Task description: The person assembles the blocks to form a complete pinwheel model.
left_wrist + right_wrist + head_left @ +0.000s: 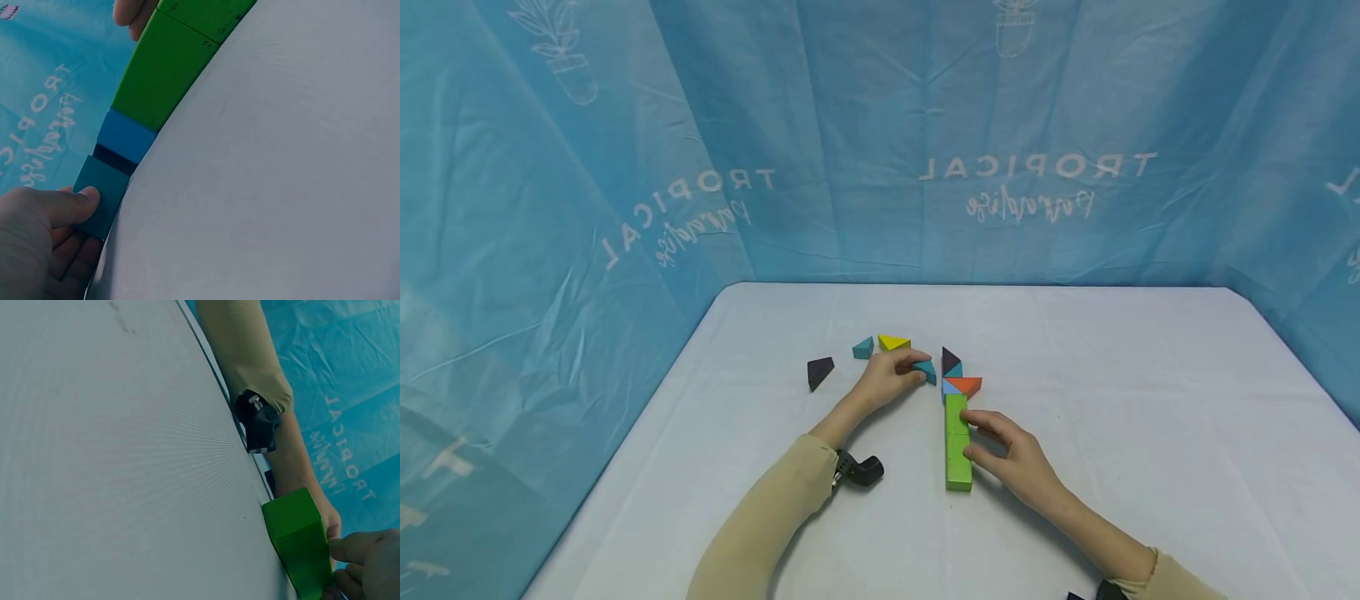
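Observation:
Between thumb and fingers, my left hand [886, 380] pinches a teal triangular block [928, 372], just left of a column of blocks. The left wrist view shows the thumb on the flat face of that teal block [103, 199]. Two green blocks [958, 450] lie end to end at the column's near end. My right hand [1017, 460] touches their right side with thumb and index fingertips, its fingers loosely bent. Beyond the green blocks sit a light-blue triangle [950, 390], an orange-red triangle [972, 383], a small teal triangle [956, 371] and a dark triangle [949, 359].
Left of the column lie a yellow triangular block [892, 342], partly behind my left hand, a teal block [863, 348] and a dark block [820, 372]. A white cloth covers the table [1150, 400]. Blue printed curtains [865, 225] hang around its far and left sides.

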`<state>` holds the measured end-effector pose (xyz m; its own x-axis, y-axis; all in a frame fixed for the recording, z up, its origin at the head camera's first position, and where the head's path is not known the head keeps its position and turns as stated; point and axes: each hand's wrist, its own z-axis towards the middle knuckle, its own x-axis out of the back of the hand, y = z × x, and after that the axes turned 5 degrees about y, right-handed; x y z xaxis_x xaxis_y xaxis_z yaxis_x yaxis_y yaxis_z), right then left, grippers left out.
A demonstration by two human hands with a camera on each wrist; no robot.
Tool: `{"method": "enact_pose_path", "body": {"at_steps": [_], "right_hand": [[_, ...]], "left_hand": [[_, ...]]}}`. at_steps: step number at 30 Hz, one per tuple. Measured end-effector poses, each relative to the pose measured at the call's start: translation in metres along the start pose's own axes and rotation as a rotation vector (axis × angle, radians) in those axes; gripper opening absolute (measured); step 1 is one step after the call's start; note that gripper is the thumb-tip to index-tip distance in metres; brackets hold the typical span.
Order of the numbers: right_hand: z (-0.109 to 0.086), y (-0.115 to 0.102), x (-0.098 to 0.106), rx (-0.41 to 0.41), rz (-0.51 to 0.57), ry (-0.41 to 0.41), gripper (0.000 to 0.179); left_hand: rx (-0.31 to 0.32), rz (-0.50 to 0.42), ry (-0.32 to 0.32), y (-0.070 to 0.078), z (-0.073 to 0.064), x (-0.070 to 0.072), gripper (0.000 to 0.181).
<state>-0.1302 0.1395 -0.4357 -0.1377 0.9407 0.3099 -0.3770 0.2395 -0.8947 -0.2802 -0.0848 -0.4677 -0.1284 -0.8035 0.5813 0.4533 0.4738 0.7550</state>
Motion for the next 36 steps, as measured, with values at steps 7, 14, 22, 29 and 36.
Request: {"method": "enact_pose_path", "body": {"at_steps": [7, 14, 22, 29, 36], "right_hand": [[0.001, 0.003, 0.000, 0.013, 0.011, 0.000, 0.043], [0.003, 0.002, 0.000, 0.008, 0.011, 0.001, 0.043], [0.003, 0.002, 0.000, 0.004, 0.007, 0.002, 0.043], [0.002, 0.001, 0.001, -0.003, 0.005, 0.002, 0.043], [0.001, 0.002, 0.000, -0.007, 0.011, 0.001, 0.044]], "left_hand": [[0.018, 0.017, -0.029, 0.003, 0.008, -0.001, 0.028], [0.026, 0.008, -0.058, 0.006, 0.014, 0.001, 0.028], [0.015, 0.005, -0.066, 0.004, 0.016, 0.000, 0.028], [0.005, -0.011, -0.069, 0.002, 0.017, -0.002, 0.028], [-0.005, -0.020, -0.082, 0.002, 0.017, -0.003, 0.027]]}}
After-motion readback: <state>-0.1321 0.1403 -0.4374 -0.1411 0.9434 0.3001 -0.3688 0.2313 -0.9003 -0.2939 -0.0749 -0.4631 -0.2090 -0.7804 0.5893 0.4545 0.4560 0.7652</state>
